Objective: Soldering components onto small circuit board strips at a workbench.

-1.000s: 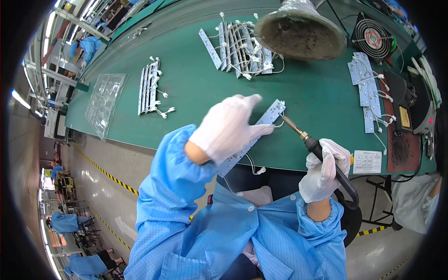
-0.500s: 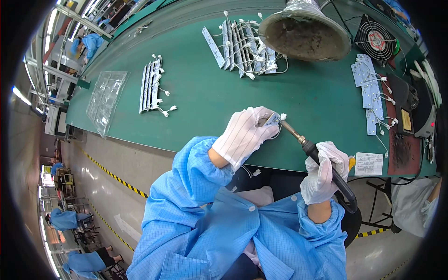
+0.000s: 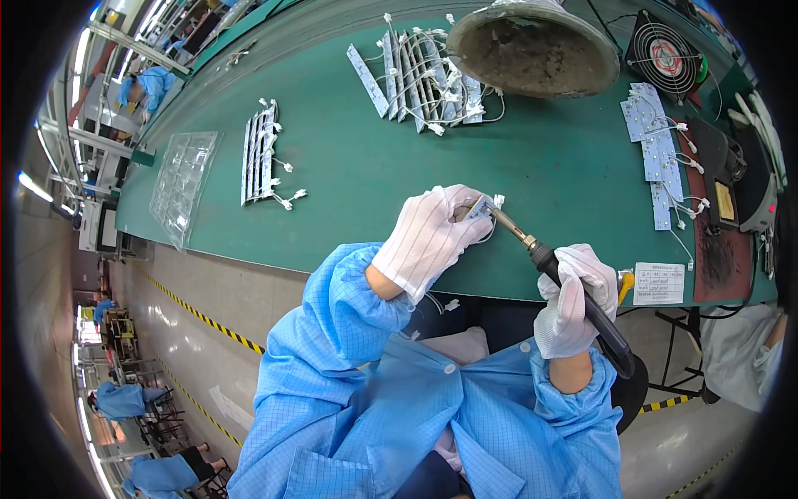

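My left hand (image 3: 431,235), in a white striped glove, is closed on one end of a small circuit board strip (image 3: 480,208) with a white connector (image 3: 499,200) at its tip. White wire loops below that board. My right hand (image 3: 577,301), gloved too, is wrapped round the black handle of a soldering iron (image 3: 544,258). The iron's metal tip points up and left and meets the board near the connector, though whether it touches cannot be made out. Most of the strip is hidden by the left glove.
Wired strips lie in a far pile (image 3: 416,79) and a left row (image 3: 259,154), beside a clear plastic tray (image 3: 184,187). A metal fume hood (image 3: 536,54) hangs at the back. On the right are more boards (image 3: 655,158), a fan (image 3: 667,56), a soldering station (image 3: 752,183) and a paper label (image 3: 658,284).
The whole view has shifted slightly. Both hands keep their grips, and the iron's tip stays at the board.
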`<act>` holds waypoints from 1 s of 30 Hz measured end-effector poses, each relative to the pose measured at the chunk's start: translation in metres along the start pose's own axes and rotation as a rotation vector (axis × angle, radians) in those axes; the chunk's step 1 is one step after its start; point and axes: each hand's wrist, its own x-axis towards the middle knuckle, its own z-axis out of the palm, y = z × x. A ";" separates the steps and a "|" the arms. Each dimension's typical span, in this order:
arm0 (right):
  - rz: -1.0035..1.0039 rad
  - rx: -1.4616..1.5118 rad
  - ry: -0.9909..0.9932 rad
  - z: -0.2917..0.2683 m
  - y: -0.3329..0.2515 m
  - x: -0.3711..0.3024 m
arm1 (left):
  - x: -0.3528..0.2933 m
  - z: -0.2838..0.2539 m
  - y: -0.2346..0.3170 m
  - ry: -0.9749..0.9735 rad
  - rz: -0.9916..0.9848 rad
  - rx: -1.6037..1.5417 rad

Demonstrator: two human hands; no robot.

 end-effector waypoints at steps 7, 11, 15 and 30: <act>-0.251 -0.222 -0.110 -0.004 -0.001 0.005 | 0.002 -0.002 -0.008 0.002 0.158 0.109; 0.043 0.008 -0.049 -0.006 0.000 -0.003 | 0.003 -0.003 -0.019 0.012 0.214 0.143; -0.051 -0.135 -0.101 -0.006 -0.002 -0.002 | 0.003 -0.004 -0.012 0.002 0.070 0.017; -0.096 -0.141 -0.123 -0.006 -0.002 0.004 | 0.003 -0.002 -0.012 0.009 0.058 0.021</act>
